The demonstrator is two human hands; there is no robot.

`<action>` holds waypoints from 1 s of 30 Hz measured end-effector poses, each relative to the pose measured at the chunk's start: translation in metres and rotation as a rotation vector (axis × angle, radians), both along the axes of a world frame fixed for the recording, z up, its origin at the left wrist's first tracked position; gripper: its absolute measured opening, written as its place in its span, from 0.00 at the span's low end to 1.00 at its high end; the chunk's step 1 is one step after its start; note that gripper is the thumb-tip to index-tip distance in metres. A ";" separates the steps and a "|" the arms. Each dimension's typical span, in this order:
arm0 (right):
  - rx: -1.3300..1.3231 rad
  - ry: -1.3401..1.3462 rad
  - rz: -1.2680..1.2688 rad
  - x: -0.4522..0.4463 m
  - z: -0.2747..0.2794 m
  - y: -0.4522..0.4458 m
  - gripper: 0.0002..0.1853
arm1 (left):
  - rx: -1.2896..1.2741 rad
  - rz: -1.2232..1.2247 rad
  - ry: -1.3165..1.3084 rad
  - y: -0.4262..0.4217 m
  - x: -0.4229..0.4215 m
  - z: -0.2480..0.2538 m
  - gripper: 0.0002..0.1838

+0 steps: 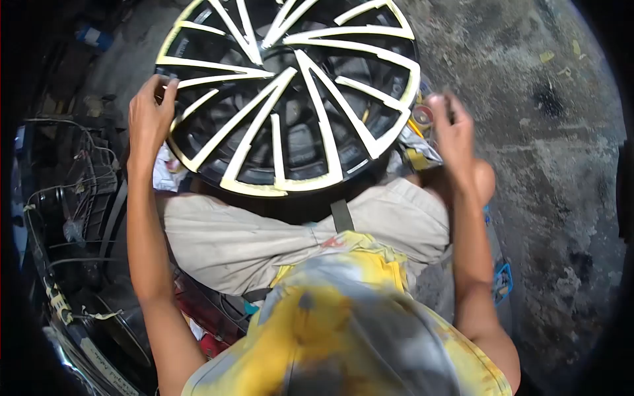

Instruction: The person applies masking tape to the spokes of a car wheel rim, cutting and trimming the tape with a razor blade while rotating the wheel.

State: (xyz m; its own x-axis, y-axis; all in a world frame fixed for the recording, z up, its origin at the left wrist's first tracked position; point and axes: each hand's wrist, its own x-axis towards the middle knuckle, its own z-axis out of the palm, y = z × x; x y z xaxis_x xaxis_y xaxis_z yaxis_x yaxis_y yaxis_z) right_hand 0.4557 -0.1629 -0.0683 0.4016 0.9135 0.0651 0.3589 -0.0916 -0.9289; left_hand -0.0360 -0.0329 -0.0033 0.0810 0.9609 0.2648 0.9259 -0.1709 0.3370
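A black multi-spoke wheel rim (228,129) lies face up in front of my knees. Strips of cream masking tape (333,155) run along many of its spokes and parts of its outer edge. At the rim's left edge, my left hand (150,117) is closed, thumb and fingers bent around the edge. My right hand (454,132) is off the rim's right side, its fingers curled but smeared by motion. Whether it holds anything cannot be made out. Close to it is a round reddish roll (422,117), perhaps tape, partly behind the rim.
Dark car parts with wiring (72,191) stand at the left. A blue container (94,37) lies at the upper left. Crumpled paper and a yellow item (417,158) sit beside my right knee. Stained concrete floor (555,165) stretches along the right, with a blue object (503,282) near my right elbow.
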 end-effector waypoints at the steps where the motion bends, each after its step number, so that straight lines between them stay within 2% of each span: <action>1: -0.001 -0.138 0.027 0.018 0.007 0.022 0.20 | -0.004 0.105 0.074 0.021 -0.028 -0.009 0.23; 3: -0.011 -0.373 0.041 0.048 0.009 0.075 0.30 | -0.004 0.249 0.163 0.058 -0.097 -0.056 0.31; 4: -0.029 -0.381 0.062 0.063 0.004 0.102 0.32 | -0.095 0.299 0.147 0.072 -0.129 -0.086 0.37; 5: -0.048 -0.393 0.084 0.078 -0.007 0.128 0.34 | -0.328 0.356 -0.135 0.062 -0.118 -0.075 0.38; 7: -0.103 -0.378 0.107 0.081 -0.028 0.155 0.36 | -0.377 0.277 -0.547 0.052 -0.122 -0.092 0.35; 9: -0.181 -0.319 0.108 0.072 -0.047 0.169 0.37 | -0.450 0.376 -0.618 0.032 -0.099 -0.070 0.30; 10: -0.266 -0.290 0.126 0.062 -0.040 0.171 0.37 | -0.436 0.363 -0.705 0.036 -0.102 -0.076 0.26; 14: -0.205 -0.185 0.145 0.057 -0.038 0.170 0.35 | -0.451 0.394 -0.741 0.052 -0.113 -0.087 0.23; 17: -0.191 -0.106 0.124 0.053 -0.035 0.167 0.35 | -0.395 0.446 -0.614 0.088 -0.117 -0.100 0.25; 19: -0.217 -0.096 0.094 0.047 -0.032 0.155 0.36 | -0.287 0.463 -0.545 0.116 -0.101 -0.091 0.27; 20: -0.235 -0.096 0.080 0.041 -0.030 0.149 0.36 | -0.241 0.464 -0.348 0.148 -0.118 -0.103 0.31; 22: -0.261 -0.083 0.067 0.029 -0.030 0.140 0.36 | -0.225 0.485 -0.325 0.180 -0.117 -0.093 0.33; 24: -0.261 0.008 0.063 0.006 -0.026 0.123 0.36 | -0.165 0.506 -0.459 0.193 -0.130 -0.112 0.27; 25: -0.255 -0.050 0.112 0.031 -0.028 0.122 0.35 | -0.092 0.491 -0.455 0.201 -0.102 -0.119 0.21; 26: -0.221 -0.133 0.170 0.017 -0.018 0.117 0.34 | 0.005 0.480 -0.481 0.197 -0.117 -0.123 0.16; 27: -0.189 -0.205 0.224 0.014 -0.011 0.115 0.33 | -0.021 0.475 -0.524 0.193 -0.121 -0.120 0.16; 28: -0.323 -0.406 0.199 0.019 0.001 0.116 0.28 | -0.048 0.470 -0.563 0.185 -0.118 -0.110 0.17; 30: -0.083 -0.449 0.143 0.012 0.015 0.103 0.25 | -0.053 0.448 -0.551 0.179 -0.122 -0.104 0.19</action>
